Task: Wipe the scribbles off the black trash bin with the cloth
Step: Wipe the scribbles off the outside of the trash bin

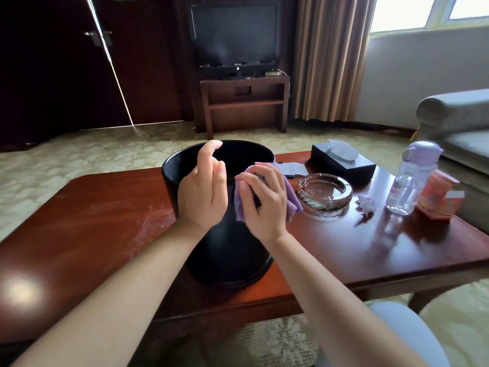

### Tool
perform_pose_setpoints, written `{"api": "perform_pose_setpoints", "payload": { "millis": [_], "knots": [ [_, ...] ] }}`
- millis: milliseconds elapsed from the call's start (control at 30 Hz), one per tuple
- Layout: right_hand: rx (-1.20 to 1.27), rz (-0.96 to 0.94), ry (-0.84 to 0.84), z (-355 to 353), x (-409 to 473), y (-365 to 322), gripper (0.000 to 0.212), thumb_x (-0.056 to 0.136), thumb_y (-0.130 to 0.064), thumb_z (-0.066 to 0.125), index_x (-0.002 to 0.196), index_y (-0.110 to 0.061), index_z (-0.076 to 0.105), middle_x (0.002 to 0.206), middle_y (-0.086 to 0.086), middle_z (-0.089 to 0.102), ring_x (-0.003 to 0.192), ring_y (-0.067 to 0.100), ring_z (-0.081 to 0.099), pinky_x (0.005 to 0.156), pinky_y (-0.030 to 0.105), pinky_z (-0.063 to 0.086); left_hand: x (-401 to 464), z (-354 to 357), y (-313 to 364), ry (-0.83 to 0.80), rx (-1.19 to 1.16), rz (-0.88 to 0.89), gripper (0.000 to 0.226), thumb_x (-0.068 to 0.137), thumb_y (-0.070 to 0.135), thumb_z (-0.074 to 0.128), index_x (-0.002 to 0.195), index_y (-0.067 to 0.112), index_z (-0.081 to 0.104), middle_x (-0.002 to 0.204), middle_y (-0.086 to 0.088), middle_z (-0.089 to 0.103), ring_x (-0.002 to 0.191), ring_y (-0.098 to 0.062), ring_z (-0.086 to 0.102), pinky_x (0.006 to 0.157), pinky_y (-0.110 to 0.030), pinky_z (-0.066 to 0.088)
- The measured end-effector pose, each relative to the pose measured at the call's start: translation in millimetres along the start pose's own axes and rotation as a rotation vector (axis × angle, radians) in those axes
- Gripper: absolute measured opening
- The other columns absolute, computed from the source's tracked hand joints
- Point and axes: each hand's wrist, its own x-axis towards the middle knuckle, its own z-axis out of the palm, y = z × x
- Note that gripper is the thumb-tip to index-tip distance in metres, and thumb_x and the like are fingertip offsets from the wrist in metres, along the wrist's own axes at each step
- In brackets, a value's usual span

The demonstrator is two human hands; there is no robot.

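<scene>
One black trash bin (pixel 227 250) stands upright on one red-brown wooden table (pixel 92 234), near the middle of it. Two bare hands are at the bin's top. The left hand (pixel 203 192) is at the near rim, with its fingers bent over the edge; how tightly it grips the rim cannot be told from here. The right hand (pixel 262 202) holds one purple cloth (pixel 292 200) bunched up in its fingers and presses it on the bin's outer side, just under the rim. No scribbles can be made out on the dark side of the bin. To the right of the bin, the table holds one round glass ashtray (pixel 325 192), one black tissue box (pixel 344 162) with a tissue poking out, one clear water bottle (pixel 412 178) with a purple cap, one orange box (pixel 439 197) just beside the bottle, and one small pale flower-like thing (pixel 366 203) between the ashtray and the bottle. Behind the bin lies one flat grey card (pixel 293 168). Far back, one dark TV (pixel 235 38) sits on one wooden stand (pixel 243 102). One grey sofa (pixel 460 123) is at the right.
</scene>
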Motion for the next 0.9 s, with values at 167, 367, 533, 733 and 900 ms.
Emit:
{"api": "perform_pose_setpoints", "payload": {
  "millis": [167,367,533,733,900],
  "knots": [
    [0.481,0.647,0.169,-13,28,18,0.027,0.097,-0.01,0.047,0.086,-0.02,0.07,0.107,0.0,0.063,0.107,0.012,0.058,0.098,0.023,0.042,-1,3,2,0.026,0.027,-0.017,0.041,0.092,0.028,0.026,0.125,0.01,0.041,0.066,0.002,0.057,0.057,-0.03,0.058,0.053,-0.041,0.046],
    [0.4,0.923,0.175,2,-6,19,0.036,0.102,-0.025,0.032,0.133,-0.018,0.049,0.128,-0.01,0.048,0.127,0.006,0.041,0.109,0.022,0.027,-3,6,0,-0.05,0.28,0.107,0.037,0.09,0.027,0.036,0.056,0.018,0.044,0.041,0.005,0.037,0.035,-0.022,0.041,0.044,-0.018,0.011],
    [0.367,1.302,0.131,11,-59,33,0.044,0.09,-0.047,0.033,0.11,-0.023,0.063,0.119,-0.009,0.06,0.113,0.011,0.052,0.105,0.038,0.039,-1,8,2,-0.049,0.323,0.113,0.047,0.091,0.031,0.04,0.047,0.022,0.026,0.042,0.007,0.024,0.034,-0.019,0.029,0.045,-0.017,0.005],
    [0.386,0.787,0.203,-2,10,-6,0.037,0.101,-0.024,0.036,0.136,-0.016,0.048,0.137,-0.007,0.044,0.129,0.002,0.036,0.11,0.017,0.023,-1,11,2,-0.03,0.355,0.143,0.046,0.091,0.033,0.043,0.049,0.023,0.026,0.045,0.008,0.023,0.035,-0.018,0.031,0.046,-0.023,0.009],
    [0.353,0.732,0.185,5,22,23,0.032,0.1,-0.025,0.038,0.122,-0.016,0.06,0.127,-0.004,0.055,0.121,0.006,0.047,0.107,0.02,0.032,-1,13,-2,-0.009,0.351,0.17,0.047,0.09,0.034,0.046,0.048,0.022,0.028,0.043,0.007,0.026,0.035,-0.017,0.034,0.047,-0.022,0.015]
  ]
}}
